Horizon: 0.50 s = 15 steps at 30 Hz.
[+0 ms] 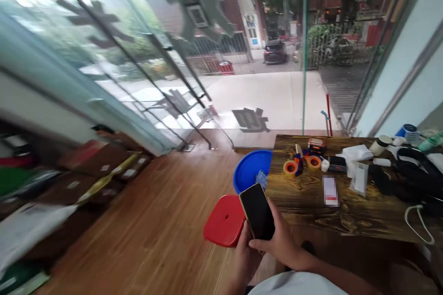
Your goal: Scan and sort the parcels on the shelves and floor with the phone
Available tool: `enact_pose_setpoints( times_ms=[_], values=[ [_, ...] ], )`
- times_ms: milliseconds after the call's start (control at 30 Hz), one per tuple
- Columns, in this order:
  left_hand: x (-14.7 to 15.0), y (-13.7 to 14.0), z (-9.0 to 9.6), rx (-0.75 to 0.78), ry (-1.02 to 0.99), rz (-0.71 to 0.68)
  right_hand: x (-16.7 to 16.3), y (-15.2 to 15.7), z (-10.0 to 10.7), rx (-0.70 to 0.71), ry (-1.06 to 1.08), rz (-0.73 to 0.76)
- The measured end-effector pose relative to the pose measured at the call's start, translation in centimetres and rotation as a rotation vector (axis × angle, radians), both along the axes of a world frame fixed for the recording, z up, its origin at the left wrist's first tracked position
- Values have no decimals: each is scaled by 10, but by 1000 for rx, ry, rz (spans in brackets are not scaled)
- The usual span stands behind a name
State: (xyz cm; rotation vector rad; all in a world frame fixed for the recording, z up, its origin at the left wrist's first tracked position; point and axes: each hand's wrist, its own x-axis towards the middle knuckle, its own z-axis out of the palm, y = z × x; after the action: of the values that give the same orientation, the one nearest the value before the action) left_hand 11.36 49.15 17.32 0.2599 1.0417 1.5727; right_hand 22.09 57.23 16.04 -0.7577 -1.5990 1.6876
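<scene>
Holding a dark-screened phone point(258, 212) low in front of the body, the left hand point(244, 258) is cupping its bottom edge while the right hand point(282, 244) is gripping its side, above the red stool point(223, 221) beside the wooden table point(349, 214).

A black-screened phone point(258, 212) with a pale gold edge, screen dark, tilted up-left, held above a wooden floor.

No legible text; label on table point(346, 221) blurred, phone point(258, 212) screen dark.
</scene>
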Motion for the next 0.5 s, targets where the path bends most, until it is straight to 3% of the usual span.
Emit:
enact_pose_setpoints(
  times_ms=[100, 167, 300, 367, 500],
  values=[
    [-30, -70, 11, 159, -142, 60, -38, -43, 26, -77, 168, 241],
    [-53, -123, 16, 148, -155, 129, -69, -77, 36, -169, 241, 433],
    [-93, -234, 33, 39, -109, 396, -140, -165, 42, -298, 209, 747],
    [-111, -288, 43, 12, -54, 506, -176, -216, 42, -352, 166, 798],
    [-140, -384, 55, 2, 7, 670, -236, -316, 39, -420, 50, 759]
  ],
)
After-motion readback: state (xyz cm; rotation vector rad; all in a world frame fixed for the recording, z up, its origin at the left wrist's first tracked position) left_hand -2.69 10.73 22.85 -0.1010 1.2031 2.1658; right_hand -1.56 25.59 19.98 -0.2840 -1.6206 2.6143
